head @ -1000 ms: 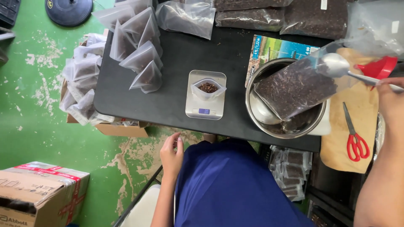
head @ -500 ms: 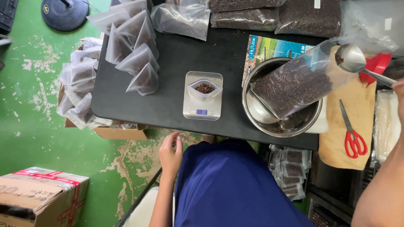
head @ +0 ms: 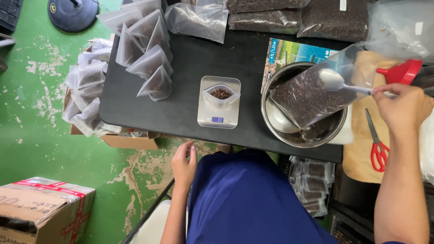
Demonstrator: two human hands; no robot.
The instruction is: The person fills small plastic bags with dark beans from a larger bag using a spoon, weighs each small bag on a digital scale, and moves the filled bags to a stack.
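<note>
Spoon (head: 333, 80) pinched in right hand (head: 400, 107), bowl inside the dark-filled bag (head: 312, 92) propped in the steel bowl (head: 275, 124) near desk's right edge; left hand (head: 184, 163) empty, loosely curled below the front edge; scooping underway, next carrying to pouch (head: 220, 94) on scale (head: 219, 103).

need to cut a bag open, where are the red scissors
In the head view the red-handled scissors lie on brown paper at the table's right edge, just right of the steel bowl and below the right hand.
</note>
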